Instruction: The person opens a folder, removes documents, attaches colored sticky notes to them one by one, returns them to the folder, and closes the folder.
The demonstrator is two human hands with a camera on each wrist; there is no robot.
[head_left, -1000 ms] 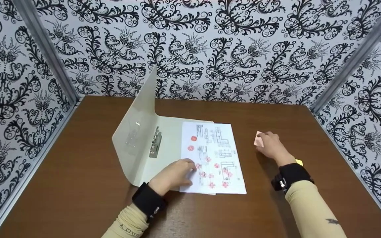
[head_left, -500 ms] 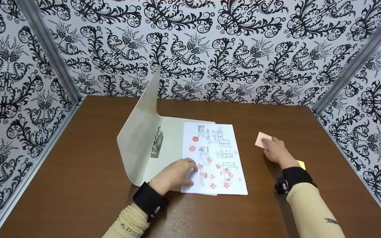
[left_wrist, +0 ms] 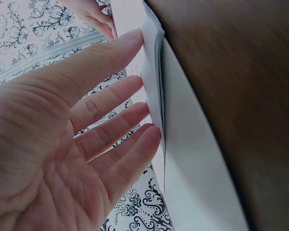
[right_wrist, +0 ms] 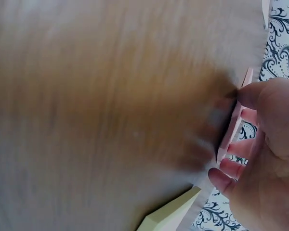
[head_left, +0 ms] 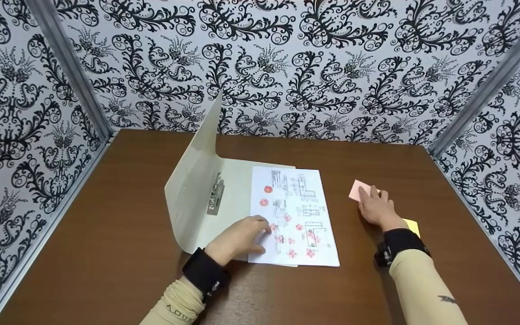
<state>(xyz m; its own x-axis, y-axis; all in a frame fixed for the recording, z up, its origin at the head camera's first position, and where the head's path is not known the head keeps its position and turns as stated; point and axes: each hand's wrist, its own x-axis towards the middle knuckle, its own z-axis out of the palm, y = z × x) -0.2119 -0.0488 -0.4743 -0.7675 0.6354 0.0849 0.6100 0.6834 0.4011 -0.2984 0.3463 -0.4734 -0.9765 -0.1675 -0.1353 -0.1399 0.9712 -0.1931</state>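
Observation:
My left hand (head_left: 242, 239) rests its fingertips on a stack of printed papers (head_left: 294, 212), its fingers relaxed and slightly bent. The papers carry drawings and red stamp marks. They lie partly on an open cream lever arch file (head_left: 235, 180), overhanging its right edge. In the left wrist view, the thumb and fingertips (left_wrist: 151, 137) touch the stack's surface. To the right, my right hand (head_left: 377, 210) rests with spread fingers on a pink sticky note pad (head_left: 358, 189) on the table. The right wrist view shows the thumb (right_wrist: 253, 94) at the edge of the pink pad (right_wrist: 231, 132).
A yellow sticky note pad (head_left: 412, 225) lies beside the right wrist, partly hidden by it. The file's cover (head_left: 194, 176) stands upright on the left, near its metal clip (head_left: 215, 196). Patterned walls (head_left: 260, 67) bound the brown table (head_left: 97, 216).
My right hand has shifted slightly to the right and spread its fingers, with more of the pink pad showing. The left hand stays on the papers. The head view has shifted slightly.

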